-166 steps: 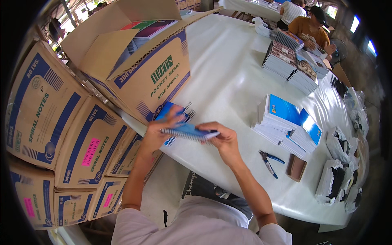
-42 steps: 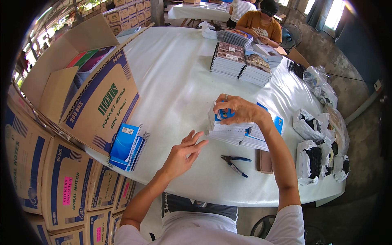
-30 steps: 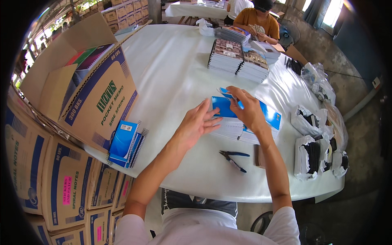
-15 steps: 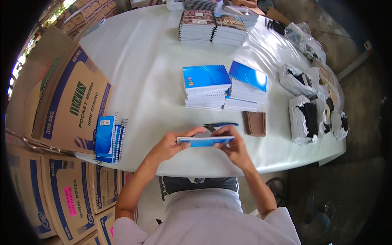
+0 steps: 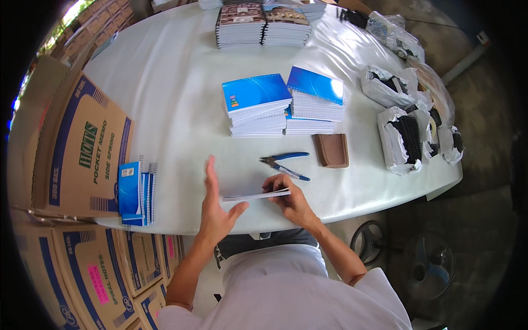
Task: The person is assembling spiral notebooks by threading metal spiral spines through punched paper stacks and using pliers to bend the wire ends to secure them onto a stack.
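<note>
My right hand (image 5: 289, 201) grips a thin memo pad (image 5: 256, 196) by its right end, fingers and thumb pinching it. The pad is held nearly edge-on near the table's front, its pages white along the visible edge. At the pad's other end my left hand (image 5: 216, 212) is open, fingers straight up and thumb stretched out. Beyond the pad lie cutting pliers (image 5: 283, 158) with blue handles, jaws pointing left. Behind them stand stacks of blue-covered memo pads (image 5: 256, 99), with punched holes along the edges, and a second blue-topped pile (image 5: 316, 93) at their right.
A brown block-like piece (image 5: 331, 150) sits right of the pliers. Spiral-bound blue notebooks (image 5: 132, 192) stand against a large carton (image 5: 91, 148) at left. Paper-wrapped black binding coils (image 5: 404, 137) lie at right, thicker bound books (image 5: 240, 27) far back. A fan (image 5: 429, 267) stands below right.
My left hand has let go of the pad and opened upright. My right hand still holds the pad, now turned more edge-on. The view has shifted, so the table things appear farther left.
</note>
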A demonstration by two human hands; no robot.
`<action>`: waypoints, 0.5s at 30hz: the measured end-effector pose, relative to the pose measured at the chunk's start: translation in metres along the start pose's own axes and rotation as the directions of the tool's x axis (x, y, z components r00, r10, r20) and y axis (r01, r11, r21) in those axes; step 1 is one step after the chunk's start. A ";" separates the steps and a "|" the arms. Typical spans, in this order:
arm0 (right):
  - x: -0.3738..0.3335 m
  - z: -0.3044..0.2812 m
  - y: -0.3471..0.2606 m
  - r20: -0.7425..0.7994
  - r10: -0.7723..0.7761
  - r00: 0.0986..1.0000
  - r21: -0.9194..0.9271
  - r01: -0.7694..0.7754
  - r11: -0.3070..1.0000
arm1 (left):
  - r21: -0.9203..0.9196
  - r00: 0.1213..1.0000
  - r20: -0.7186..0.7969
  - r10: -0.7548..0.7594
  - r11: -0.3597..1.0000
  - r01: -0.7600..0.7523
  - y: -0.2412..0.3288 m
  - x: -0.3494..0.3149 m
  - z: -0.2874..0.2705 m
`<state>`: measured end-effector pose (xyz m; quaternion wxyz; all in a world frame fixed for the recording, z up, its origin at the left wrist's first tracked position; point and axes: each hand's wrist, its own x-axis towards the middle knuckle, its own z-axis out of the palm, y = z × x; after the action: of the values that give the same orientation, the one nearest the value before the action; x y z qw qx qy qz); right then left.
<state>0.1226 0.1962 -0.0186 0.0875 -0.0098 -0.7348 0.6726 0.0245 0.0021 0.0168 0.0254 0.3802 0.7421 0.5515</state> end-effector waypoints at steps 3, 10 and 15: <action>0.002 0.001 -0.003 -0.032 -0.016 0.999 -0.027 0.015 1.000 | 0.548 0.965 0.178 0.193 0.795 -0.260 0.049 0.027 -0.002; 0.002 -0.102 -0.047 -0.250 -0.282 0.926 -0.436 0.153 0.887 | 0.549 0.854 0.513 -0.089 0.798 -0.247 0.035 0.043 0.025; 0.004 -0.282 -0.074 -0.592 -0.596 0.543 -0.783 -0.563 0.265 | 0.537 0.871 0.492 -0.001 0.788 -0.302 0.034 0.047 0.029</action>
<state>0.1668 0.4676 0.0779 0.4093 -0.3714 -0.8331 -0.0238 0.0230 0.0568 0.0521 0.0366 0.5495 0.8148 0.1810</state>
